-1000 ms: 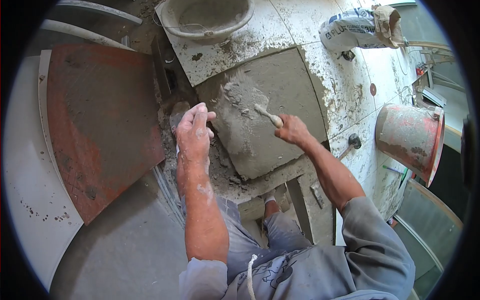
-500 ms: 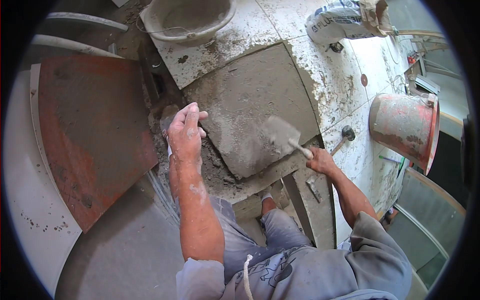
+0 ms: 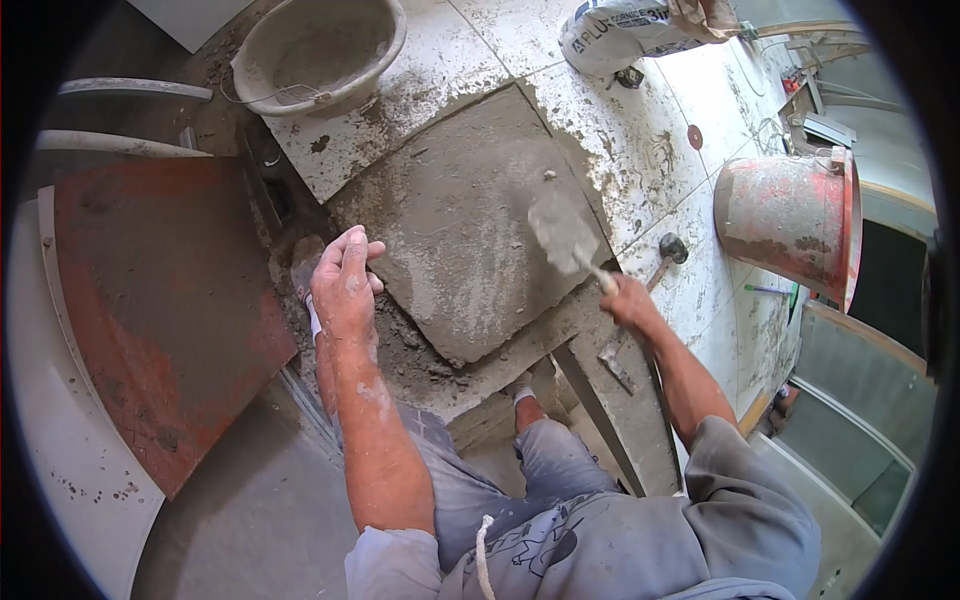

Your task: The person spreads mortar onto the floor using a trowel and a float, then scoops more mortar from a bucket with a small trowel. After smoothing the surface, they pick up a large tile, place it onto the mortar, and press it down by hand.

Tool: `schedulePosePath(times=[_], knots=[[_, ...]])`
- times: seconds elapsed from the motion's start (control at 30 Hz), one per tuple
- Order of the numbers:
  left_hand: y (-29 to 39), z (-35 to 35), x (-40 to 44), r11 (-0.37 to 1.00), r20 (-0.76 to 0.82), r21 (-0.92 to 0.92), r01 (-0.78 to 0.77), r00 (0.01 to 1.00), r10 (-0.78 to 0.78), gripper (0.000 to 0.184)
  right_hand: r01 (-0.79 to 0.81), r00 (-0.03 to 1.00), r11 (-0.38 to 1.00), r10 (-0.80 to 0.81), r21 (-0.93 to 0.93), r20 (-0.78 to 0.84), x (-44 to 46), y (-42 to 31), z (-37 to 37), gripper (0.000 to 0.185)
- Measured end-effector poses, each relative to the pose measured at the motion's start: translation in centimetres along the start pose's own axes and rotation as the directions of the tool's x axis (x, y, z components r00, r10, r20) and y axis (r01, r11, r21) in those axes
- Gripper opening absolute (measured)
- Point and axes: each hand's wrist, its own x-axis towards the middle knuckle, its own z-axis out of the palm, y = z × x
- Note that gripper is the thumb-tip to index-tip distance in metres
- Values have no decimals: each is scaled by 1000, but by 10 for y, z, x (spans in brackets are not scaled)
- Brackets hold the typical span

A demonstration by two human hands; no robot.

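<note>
A trowel (image 3: 565,236) coated in grey mortar is over the right part of a square mortar bed (image 3: 450,230), its blade slightly blurred. My right hand (image 3: 632,303) is closed round its pale handle. My left hand (image 3: 346,280) is raised near the left edge of the bed, fingers partly bent and apart, with nothing in it. Crumbled mortar (image 3: 415,360) lies along the bed's lower left edge. Just above the trowel blade, a small lump (image 3: 550,175) rests on the bed.
A round basin (image 3: 320,60) stands at the upper left. White tiles (image 3: 460,50), a printed bag (image 3: 640,35), a mallet (image 3: 673,248) and a tipped bucket (image 3: 785,215) are behind and right. A reddish board (image 3: 160,300) lies left. A metal tool (image 3: 617,370) is below the trowel.
My right hand has swept the trowel down and right across the mortar, then slightly up and left. The loose mortar on the surface is spread flatter. The view has shifted; my left hand keeps its pose.
</note>
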Motion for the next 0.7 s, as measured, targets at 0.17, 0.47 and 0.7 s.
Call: schedulePosePath(times=[0.17,0.47,0.7], knots=[[1,4,-2,1000,12,8,0,1000,0,35,-107,994,991,104,-78,-44,-40,71,34,29],[-6,11,-4,999,39,28,-18,999,17,34,-93,989,979,112,184,-98,17,36,23,23],[-8,4,-1,999,-2,35,-14,1000,14,33,4,995,997,3,73,-95,76,-86,-8,23]])
